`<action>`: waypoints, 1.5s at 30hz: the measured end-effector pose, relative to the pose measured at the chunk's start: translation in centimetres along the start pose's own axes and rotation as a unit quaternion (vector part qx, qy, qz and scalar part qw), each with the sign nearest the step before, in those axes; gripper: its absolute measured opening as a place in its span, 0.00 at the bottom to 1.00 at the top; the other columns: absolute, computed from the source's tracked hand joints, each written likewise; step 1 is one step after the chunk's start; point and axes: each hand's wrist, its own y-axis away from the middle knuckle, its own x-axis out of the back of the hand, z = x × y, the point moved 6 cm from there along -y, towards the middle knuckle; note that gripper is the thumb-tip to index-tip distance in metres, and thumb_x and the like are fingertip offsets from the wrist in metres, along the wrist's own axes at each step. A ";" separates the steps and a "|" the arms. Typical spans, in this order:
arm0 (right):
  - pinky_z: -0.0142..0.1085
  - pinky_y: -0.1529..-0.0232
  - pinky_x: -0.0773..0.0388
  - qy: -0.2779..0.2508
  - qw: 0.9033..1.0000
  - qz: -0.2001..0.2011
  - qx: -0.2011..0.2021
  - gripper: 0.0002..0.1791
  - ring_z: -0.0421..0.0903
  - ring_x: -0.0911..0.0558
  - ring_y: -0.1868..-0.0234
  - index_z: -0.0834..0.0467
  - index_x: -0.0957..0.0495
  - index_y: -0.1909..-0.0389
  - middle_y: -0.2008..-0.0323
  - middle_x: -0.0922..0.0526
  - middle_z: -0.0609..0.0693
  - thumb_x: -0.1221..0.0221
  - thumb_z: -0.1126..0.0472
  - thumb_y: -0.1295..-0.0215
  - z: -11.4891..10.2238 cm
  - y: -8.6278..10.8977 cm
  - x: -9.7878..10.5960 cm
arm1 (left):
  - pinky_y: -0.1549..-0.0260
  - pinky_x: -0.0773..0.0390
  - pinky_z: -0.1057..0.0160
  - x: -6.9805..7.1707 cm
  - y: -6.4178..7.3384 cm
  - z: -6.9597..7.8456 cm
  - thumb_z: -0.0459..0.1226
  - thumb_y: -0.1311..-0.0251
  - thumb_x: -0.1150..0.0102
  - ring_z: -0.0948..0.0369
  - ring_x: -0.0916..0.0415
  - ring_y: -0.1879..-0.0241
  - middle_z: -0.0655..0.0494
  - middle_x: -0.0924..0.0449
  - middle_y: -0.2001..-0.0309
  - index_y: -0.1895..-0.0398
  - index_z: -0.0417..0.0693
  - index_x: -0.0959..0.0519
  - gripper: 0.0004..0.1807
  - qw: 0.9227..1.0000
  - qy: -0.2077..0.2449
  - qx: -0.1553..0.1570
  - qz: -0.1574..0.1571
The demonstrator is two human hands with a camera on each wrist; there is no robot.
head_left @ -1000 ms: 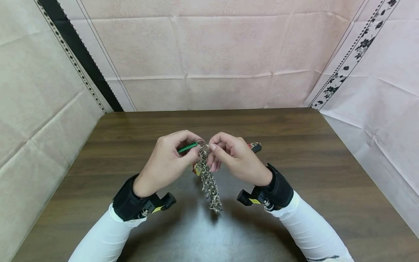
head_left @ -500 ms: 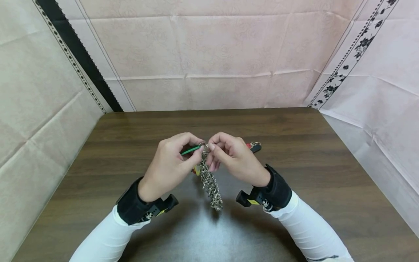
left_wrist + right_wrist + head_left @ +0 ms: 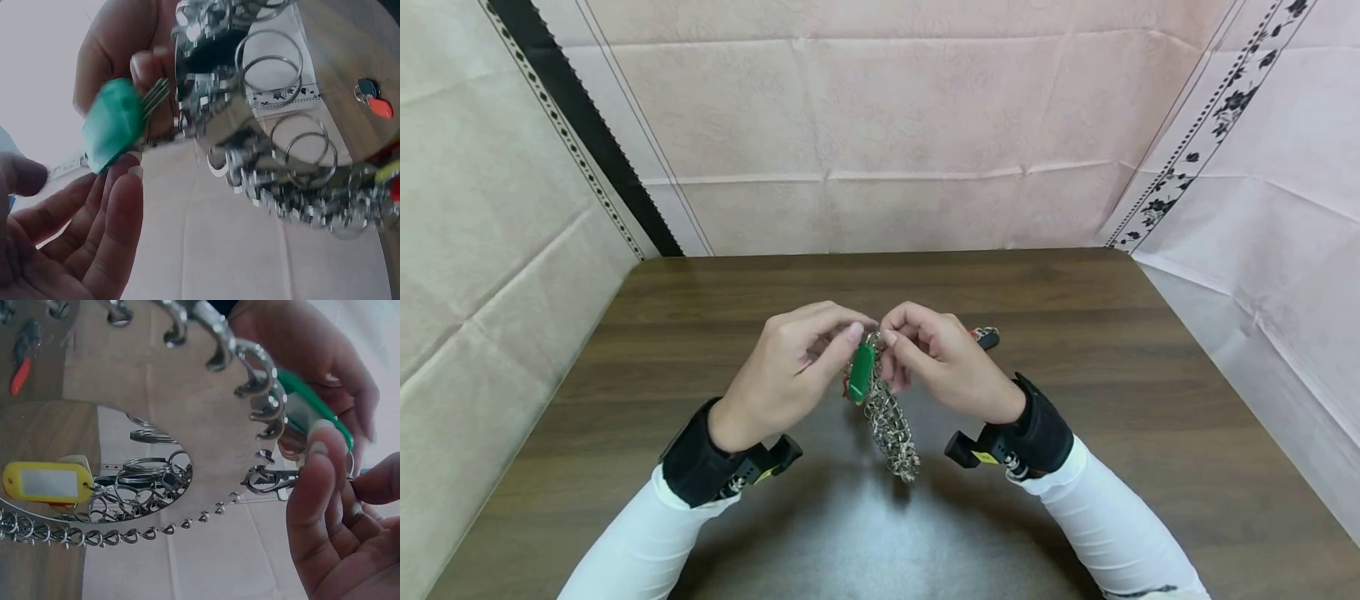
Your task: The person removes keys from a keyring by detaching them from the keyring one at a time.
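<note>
Green tag: hangs between the hands, beside the metal chain; just turned from edge-on under the left thumb to face-out. Likely it now bears on its ring; whether that joins the chain, I cannot tell.
Left hand: fingers relaxed, tips at the tag's edge, thumb apart; grip apparently let go.
Right hand: thumb and finger pinching the chain's upper end.
Yellow tag: one, on the rings.
Red tag: one, on the table, near a dark one.
</note>
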 end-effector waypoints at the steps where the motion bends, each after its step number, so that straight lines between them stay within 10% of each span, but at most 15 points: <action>1: 0.39 0.76 0.23 0.003 1.000 -0.004 0.000 0.06 0.46 0.24 0.80 0.65 0.31 0.62 0.77 0.23 0.55 0.54 0.66 0.27 0.0 0.0 0.0 | 0.74 0.22 0.67 0.1 0.0 -0.2 0.38 0.32 0.48 0.68 0.26 0.71 0.60 0.21 0.64 0.55 0.46 0.19 0.10 1.000 -0.007 0.002 -0.005; 12: 0.37 0.78 0.27 0.030 0.999 -0.041 0.007 0.07 0.45 0.29 0.80 0.62 0.31 0.61 0.78 0.29 0.51 0.56 0.64 0.25 -0.3 0.1 0.1 | 0.71 0.23 0.67 -0.1 -0.3 -1.5 0.38 0.37 0.41 0.69 0.26 0.69 0.63 0.23 0.66 0.60 0.49 0.19 0.06 0.996 -0.019 -0.035 -0.076; 24: 0.38 0.77 0.27 0.064 0.998 -0.009 0.010 0.07 0.43 0.28 0.79 0.61 0.30 0.61 0.76 0.25 0.51 0.54 0.63 0.26 0.0 -0.1 0.5 | 0.77 0.27 0.71 -0.5 0.0 -0.3 0.32 0.40 0.42 0.70 0.32 0.76 0.60 0.24 0.75 0.71 0.46 0.21 0.03 0.987 -0.124 -0.100 0.010; 35: 0.29 0.80 0.38 0.307 0.941 0.096 0.102 0.09 0.36 0.37 0.79 0.56 0.30 0.72 0.80 0.34 0.44 0.46 0.59 0.32 -1.6 0.5 -0.8 | 0.81 0.32 0.72 -1.1 0.4 0.1 0.29 0.45 0.45 0.69 0.36 0.80 0.61 0.29 0.79 0.74 0.47 0.25 0.05 0.974 -0.178 -0.130 0.039; 45: 0.28 0.81 0.37 0.315 0.937 0.108 0.111 0.06 0.36 0.36 0.80 0.58 0.29 0.72 0.80 0.33 0.45 0.47 0.66 0.34 -1.7 0.6 -0.4 | 0.83 0.32 0.71 -1.0 0.2 0.3 0.32 0.44 0.46 0.69 0.34 0.82 0.62 0.28 0.80 0.76 0.49 0.24 0.06 0.964 -0.215 -0.142 0.067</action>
